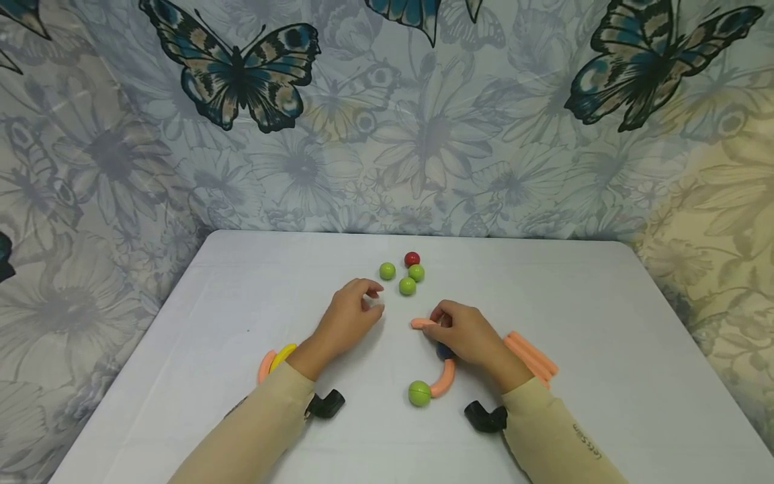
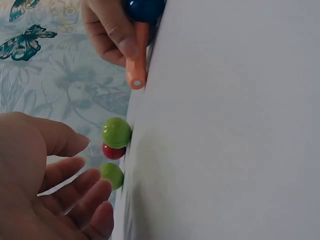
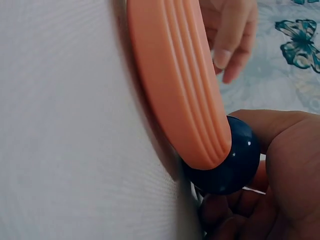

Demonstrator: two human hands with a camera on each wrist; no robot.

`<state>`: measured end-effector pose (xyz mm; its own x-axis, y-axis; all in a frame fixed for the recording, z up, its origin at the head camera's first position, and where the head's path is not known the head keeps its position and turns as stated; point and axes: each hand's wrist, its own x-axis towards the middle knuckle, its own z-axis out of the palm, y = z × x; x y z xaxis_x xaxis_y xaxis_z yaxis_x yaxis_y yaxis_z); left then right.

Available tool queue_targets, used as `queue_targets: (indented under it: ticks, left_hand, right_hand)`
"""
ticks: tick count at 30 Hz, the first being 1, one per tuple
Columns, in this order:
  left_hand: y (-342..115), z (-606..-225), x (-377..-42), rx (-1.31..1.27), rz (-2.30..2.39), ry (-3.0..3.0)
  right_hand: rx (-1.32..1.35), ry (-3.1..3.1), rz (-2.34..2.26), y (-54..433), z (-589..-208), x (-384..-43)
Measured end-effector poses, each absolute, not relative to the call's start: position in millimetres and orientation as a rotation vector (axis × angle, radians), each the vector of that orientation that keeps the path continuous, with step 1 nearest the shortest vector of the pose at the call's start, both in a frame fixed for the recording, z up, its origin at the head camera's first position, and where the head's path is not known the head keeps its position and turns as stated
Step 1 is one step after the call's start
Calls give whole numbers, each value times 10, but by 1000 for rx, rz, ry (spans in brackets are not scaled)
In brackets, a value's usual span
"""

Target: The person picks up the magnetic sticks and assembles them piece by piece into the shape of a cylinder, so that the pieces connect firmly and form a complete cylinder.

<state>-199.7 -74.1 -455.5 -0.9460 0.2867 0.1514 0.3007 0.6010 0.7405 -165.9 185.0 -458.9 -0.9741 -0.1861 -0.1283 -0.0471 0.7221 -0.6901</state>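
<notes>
My right hand point(image 1: 462, 329) pinches a short orange rod point(image 1: 421, 323) between thumb and fingers. In the left wrist view, that rod has a pale round end and meets a dark blue ball point(image 2: 145, 9). A curved, ridged orange rod point(image 3: 180, 85) runs from the blue ball, and a green ball point(image 1: 419, 393) sits at its other end on the table. My left hand point(image 1: 351, 312) hovers with loosely bent fingers, holding nothing. Just beyond it lie several loose balls: a green ball point(image 1: 388, 271), two more green ones and a red ball point(image 1: 412, 259).
Straight orange rods point(image 1: 532, 353) lie side by side by my right forearm, which partly covers them. A yellow curved rod point(image 1: 283, 355) and an orange curved rod point(image 1: 265, 366) lie left of my left wrist. The white table point(image 1: 635, 336) ends at a butterfly-patterned backdrop point(image 1: 423, 168).
</notes>
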Motion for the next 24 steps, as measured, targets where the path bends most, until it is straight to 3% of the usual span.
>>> queue_targets:
  ticks: [12, 24]
  left_hand:
    - [-509, -4582, -2540, -401, -1410, -2815]
    - [-618, -4569, -2430, -304, -1340, -2984]
  right_hand:
    - [-237, 2737, -1138, 1896, -4606, -1670]
    - [-273, 2744, -1154, 1911, -4636, -1676]
